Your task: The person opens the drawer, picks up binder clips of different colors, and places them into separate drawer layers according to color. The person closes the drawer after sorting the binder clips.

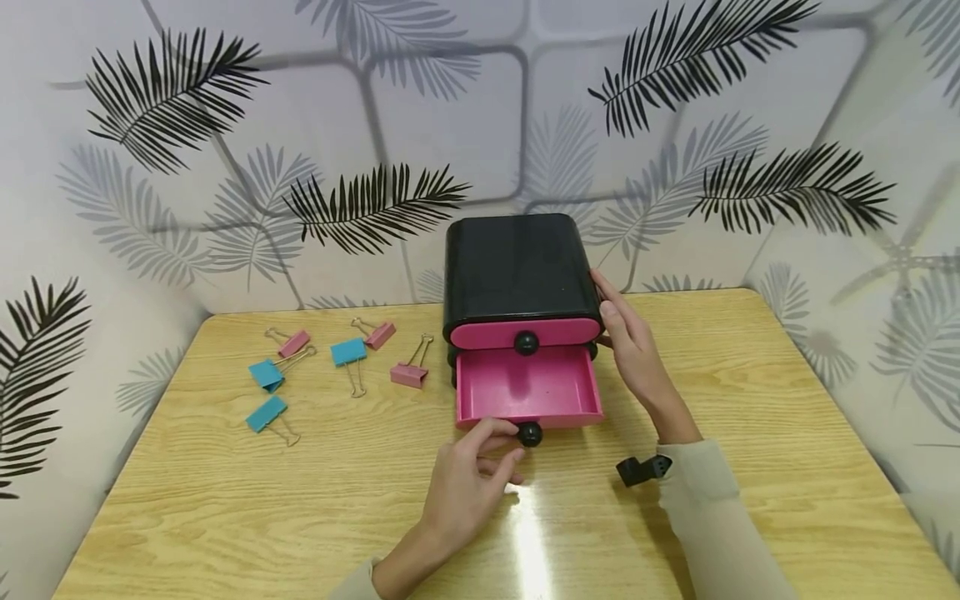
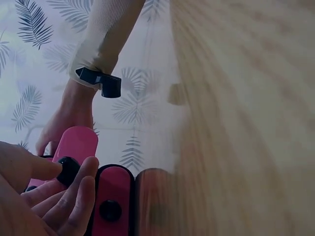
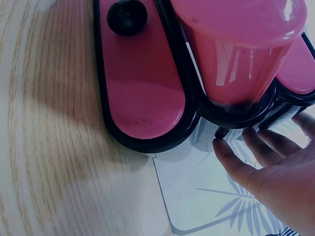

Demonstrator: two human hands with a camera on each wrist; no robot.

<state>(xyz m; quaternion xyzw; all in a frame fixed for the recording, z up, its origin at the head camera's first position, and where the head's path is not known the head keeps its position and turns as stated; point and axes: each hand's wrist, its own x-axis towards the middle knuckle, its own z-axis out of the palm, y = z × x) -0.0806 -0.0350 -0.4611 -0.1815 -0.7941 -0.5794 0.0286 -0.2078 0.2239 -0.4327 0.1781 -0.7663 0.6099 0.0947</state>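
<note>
A black drawer box with pink drawers stands at the back of the table. Its middle drawer is pulled out, with nothing lying inside. My left hand is at the front of this drawer, thumb and forefinger curled at its round black knob. On the box's right side rests my right hand, its fingers fairly straight against the black wall. The top drawer and the bottom drawer are closed, each with a black knob.
Left of the box lie several binder clips, among them a blue clip and a pink clip nearest the box. A leaf-patterned wall rises behind the wooden table. A black wrist camera sticks out from the right sleeve.
</note>
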